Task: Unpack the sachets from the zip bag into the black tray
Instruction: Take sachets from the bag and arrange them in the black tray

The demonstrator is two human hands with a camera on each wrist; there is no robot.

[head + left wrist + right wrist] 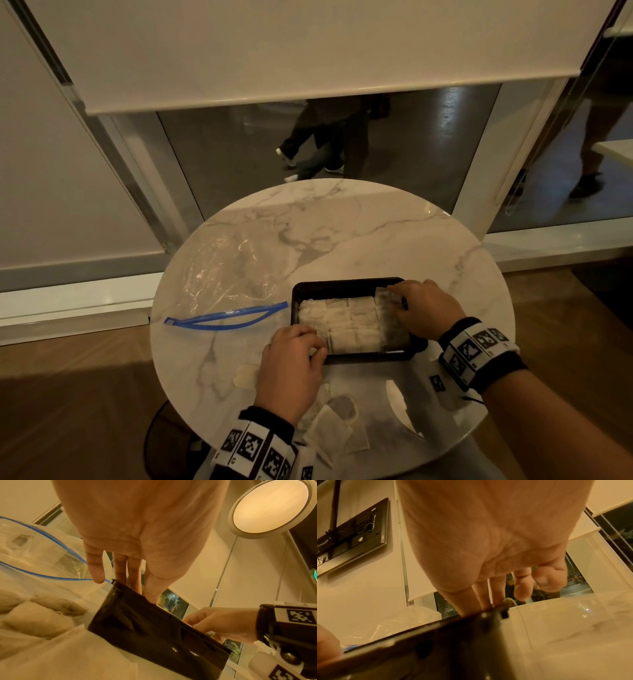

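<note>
1. The black tray [349,285] sits on the marble table [376,233], packed with rows of sachets [346,322].
2. The left hand [291,370] reaches over the tray's near-left corner, its fingers [120,566] straight.
3. The right hand [426,308] presses a sachet at the tray's right end; whether it grips, I cannot tell.
4. The zip bag [222,274] lies flat left of the tray.
5. Loose sachets [335,428] lie on the near side of the tray.

My head camera looks steeply down on the round white marble table [342,233]; my 2 wrist cameras look up close beside the rectangular black plastic tray [154,628], which all 3 share.
</note>
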